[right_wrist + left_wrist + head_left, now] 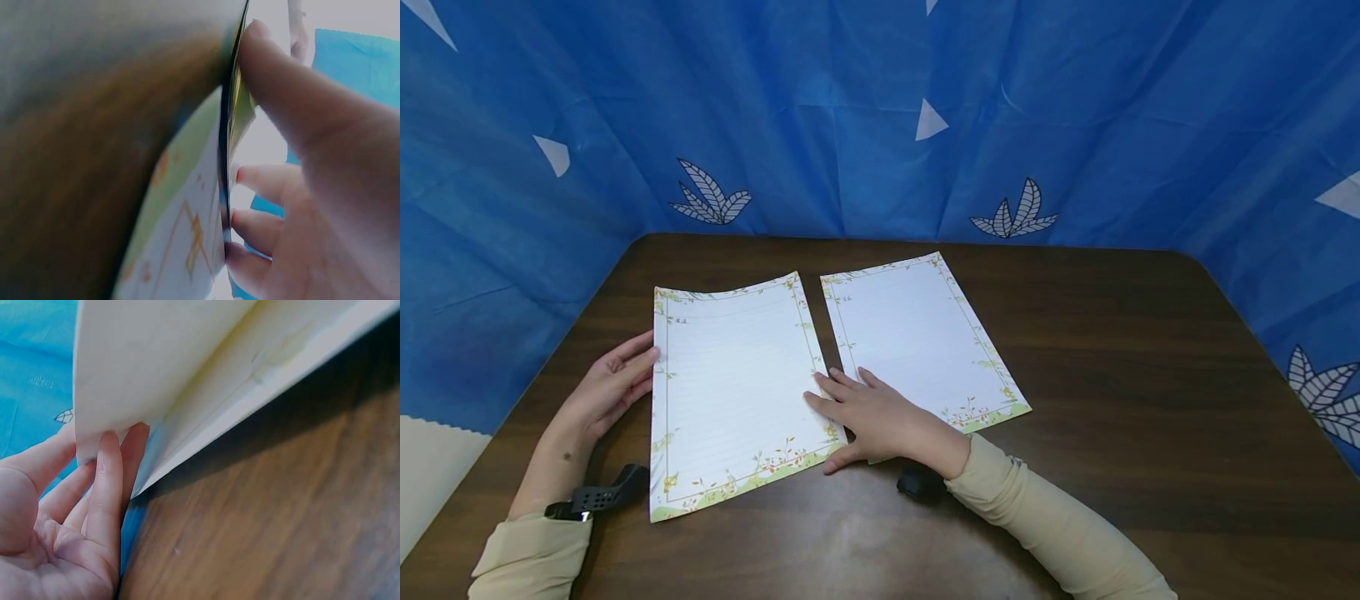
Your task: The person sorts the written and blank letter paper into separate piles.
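Two stacks or sheets of lined letter paper with leafy green and orange borders lie side by side. My left hand [606,390] pinches the left edge of the left letter paper [737,392]. In the left wrist view, the left hand's fingertips [110,447] are under a raised upper layer of paper [144,362], with another layer below it. My right hand [883,418] rests with spread fingers on the lower right edge of that paper, its thumb near the corner. The right letter paper [917,333] lies just beyond the right hand, partly covered by it.
The brown wooden table [1135,375] stretches to the right of the papers. A blue curtain [850,125] with white shapes hangs behind the table and along its sides. Black wrist devices, one a wrist camera [610,492], sit at both wrists.
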Demonstrator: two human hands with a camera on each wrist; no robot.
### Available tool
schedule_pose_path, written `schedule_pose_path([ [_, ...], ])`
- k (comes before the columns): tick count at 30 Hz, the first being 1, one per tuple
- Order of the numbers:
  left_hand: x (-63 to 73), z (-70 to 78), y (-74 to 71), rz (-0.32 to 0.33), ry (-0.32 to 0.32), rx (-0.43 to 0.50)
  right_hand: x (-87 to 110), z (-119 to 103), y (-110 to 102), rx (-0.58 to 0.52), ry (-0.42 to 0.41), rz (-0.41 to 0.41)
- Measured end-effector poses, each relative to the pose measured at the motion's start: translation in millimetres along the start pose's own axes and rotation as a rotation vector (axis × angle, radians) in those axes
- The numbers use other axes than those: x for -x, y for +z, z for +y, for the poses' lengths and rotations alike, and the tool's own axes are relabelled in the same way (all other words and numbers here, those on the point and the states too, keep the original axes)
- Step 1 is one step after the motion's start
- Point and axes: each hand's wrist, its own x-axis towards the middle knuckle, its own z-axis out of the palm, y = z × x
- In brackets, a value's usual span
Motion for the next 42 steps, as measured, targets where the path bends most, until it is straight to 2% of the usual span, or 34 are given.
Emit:
schedule_pose_path([
  [5,2.1,2.2,-1.3,0.051,-0.035,-0.058,0.3,2.8,-1.2,-0.024,-0.015,-0.021],
  [7,3.7,3.6,-2.4,0.088,-0.028,-0.102,0.4,3.1,-1.8,-0.032,-0.016,-0.027],
  [9,5.8,5.1,-3.2,0.135,0.006,-0.166,0.3,3.4,-2.1,-0.041,-0.016,-0.028],
  [13,12.3,11.3,-1.7,0.236,0.103,-0.478,0.2,3.6,-2.9,-0.055,-0.008,-0.033],
  [15,16.9,16.7,0.0,0.263,0.104,-0.651,-0.2,3.8,-3.0,-0.059,-0.006,-0.036],
  [16,19.2,19.7,1.0,0.258,0.085,-0.718,-0.2,3.8,-3.3,-0.062,-0.004,-0.039],
  [20,29.4,29.6,4.5,0.155,-0.047,-0.834,-1.0,4.3,-3.7,-0.053,-0.011,-0.042],
  [22,34.4,31.3,7.0,0.098,-0.108,-0.843,-1.0,4.7,-3.3,-0.058,-0.016,-0.038],
  [25,40.3,29.3,14.1,0.031,-0.113,-0.830,-0.3,4.9,-2.7,-0.067,-0.028,-0.026],
  [30,44.8,25.8,35.4,-0.098,0.028,-0.779,0.8,6.9,-1.6,-0.081,-0.069,-0.014],
  [32,44.3,24.8,39.1,-0.133,0.072,-0.767,0.7,8.2,-1.5,-0.080,-0.084,-0.011],
  [34,43.3,23.0,37.4,-0.133,0.088,-0.744,0.6,9.1,-1.4,-0.080,-0.092,-0.006],
  [36,42.9,20.1,31.5,-0.097,0.088,-0.724,0.5,9.6,-1.8,-0.091,-0.095,-0.004],
  [39,43.9,15.8,22.9,-0.023,0.058,-0.657,0.0,10.3,-2.2,-0.137,-0.117,0.002],
  [42,43.6,12.2,17.1,0.009,0.034,-0.555,-0.9,11.8,-1.3,-0.168,-0.153,0.019],
])
